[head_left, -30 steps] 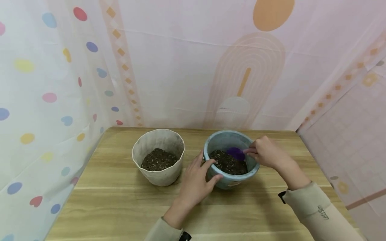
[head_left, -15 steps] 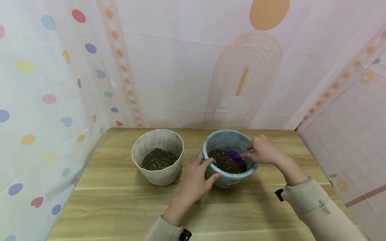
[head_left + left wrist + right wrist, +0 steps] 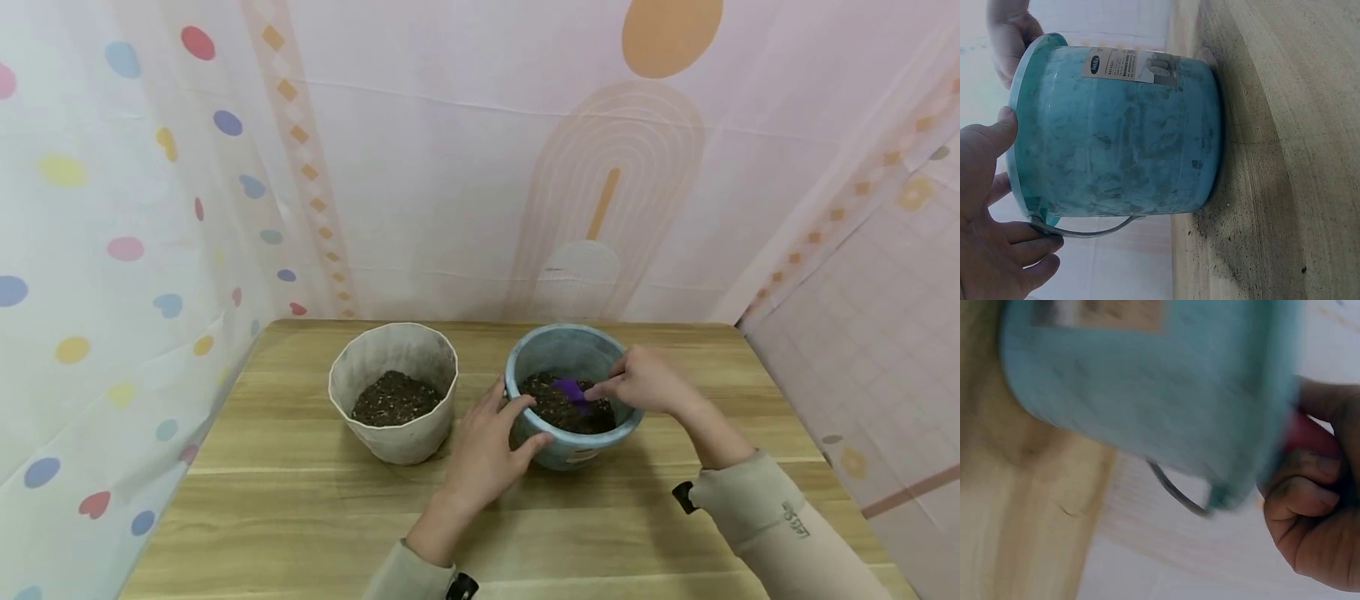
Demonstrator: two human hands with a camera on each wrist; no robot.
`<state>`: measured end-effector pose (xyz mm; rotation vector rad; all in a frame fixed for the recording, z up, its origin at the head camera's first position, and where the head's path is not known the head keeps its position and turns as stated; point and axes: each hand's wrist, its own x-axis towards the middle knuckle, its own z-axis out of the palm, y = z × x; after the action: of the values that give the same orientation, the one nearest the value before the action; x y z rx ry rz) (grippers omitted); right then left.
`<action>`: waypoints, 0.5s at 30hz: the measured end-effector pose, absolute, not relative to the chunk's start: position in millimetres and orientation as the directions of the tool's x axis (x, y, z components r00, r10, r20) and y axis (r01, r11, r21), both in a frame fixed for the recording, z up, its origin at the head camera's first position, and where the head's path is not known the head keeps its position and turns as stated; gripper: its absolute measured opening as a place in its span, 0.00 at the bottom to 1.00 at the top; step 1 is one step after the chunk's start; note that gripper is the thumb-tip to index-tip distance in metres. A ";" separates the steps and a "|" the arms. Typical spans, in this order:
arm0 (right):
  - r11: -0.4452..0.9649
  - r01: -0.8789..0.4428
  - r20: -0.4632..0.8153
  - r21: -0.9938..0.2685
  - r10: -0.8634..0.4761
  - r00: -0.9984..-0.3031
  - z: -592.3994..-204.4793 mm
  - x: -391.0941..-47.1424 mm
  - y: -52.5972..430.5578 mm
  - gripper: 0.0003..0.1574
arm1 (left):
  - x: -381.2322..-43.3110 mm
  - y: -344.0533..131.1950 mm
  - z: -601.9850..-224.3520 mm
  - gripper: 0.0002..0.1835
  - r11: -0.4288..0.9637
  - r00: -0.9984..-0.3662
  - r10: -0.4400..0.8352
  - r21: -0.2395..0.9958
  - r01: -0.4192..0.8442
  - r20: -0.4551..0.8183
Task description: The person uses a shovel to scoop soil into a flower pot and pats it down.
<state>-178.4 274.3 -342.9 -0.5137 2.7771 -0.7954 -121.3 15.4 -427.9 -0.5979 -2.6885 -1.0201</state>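
Observation:
A blue bucket (image 3: 564,335) holding dark soil (image 3: 551,402) stands at the right of the table. My left hand (image 3: 482,454) holds its near-left rim, with the thumb and index finger at the edge and the other fingers along the outside by the wire handle (image 3: 1094,234). My right hand (image 3: 651,381) reaches over the right rim and grips a small purple trowel (image 3: 572,392), its blade partly sunk in the soil. A reddish part of the trowel (image 3: 1311,435) shows between the fingers in the right wrist view, which is blurred.
Left of the bucket stands a whitish pot (image 3: 405,442) with a wavy rim, also holding dark soil (image 3: 396,400). Both rest on a wood-grain table (image 3: 300,517). Soil crumbs lie by the bucket's base. A patterned cloth (image 3: 450,167) hangs behind the table.
My right hand has moved a little left inside the bucket, and the trowel's blade has tilted and gone deeper into the soil. The left hand stays on the rim.

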 end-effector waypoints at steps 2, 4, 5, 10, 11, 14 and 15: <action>0.793 -0.254 -0.100 -0.553 -0.366 -0.925 -344.2 -177.9 273.1 0.17 | -120.8 15.2 -427.4 0.31 0.678 -0.899 0.292 0.593 0.435 0.326; 0.776 -0.239 -0.097 -0.584 -0.360 -0.928 -342.8 -177.1 274.0 0.17 | -120.8 15.3 -426.9 0.31 0.676 -0.899 0.286 0.596 0.434 0.330; 0.771 -0.230 -0.101 -0.594 -0.354 -0.930 -341.9 -176.5 274.6 0.20 | -120.8 15.4 -426.7 0.31 0.676 -0.898 0.287 0.594 0.436 0.333; 0.760 -0.207 -0.150 -0.616 -0.371 -0.917 -343.2 -174.7 274.0 0.26 | -121.1 16.3 -427.0 0.31 0.671 -0.898 0.287 0.598 0.437 0.334; 0.759 -0.200 -0.163 -0.619 -0.373 -0.913 -343.9 -174.5 273.9 0.26 | -121.1 16.3 -427.0 0.31 0.671 -0.899 0.286 0.600 0.436 0.333; 0.753 -0.152 -0.179 -0.641 -0.338 -0.924 -343.1 -172.8 277.0 0.17 | -120.7 15.9 -427.4 0.31 0.670 -0.901 0.281 0.604 0.430 0.330; 0.748 -0.131 -0.181 -0.651 -0.320 -0.930 -342.6 -171.9 278.8 0.14 | -120.6 15.7 -427.5 0.31 0.670 -0.902 0.279 0.606 0.428 0.329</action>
<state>-171.9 278.8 -342.6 -0.3516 2.6673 -0.9624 -120.6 15.7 -427.5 -0.5737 -2.6764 -1.0501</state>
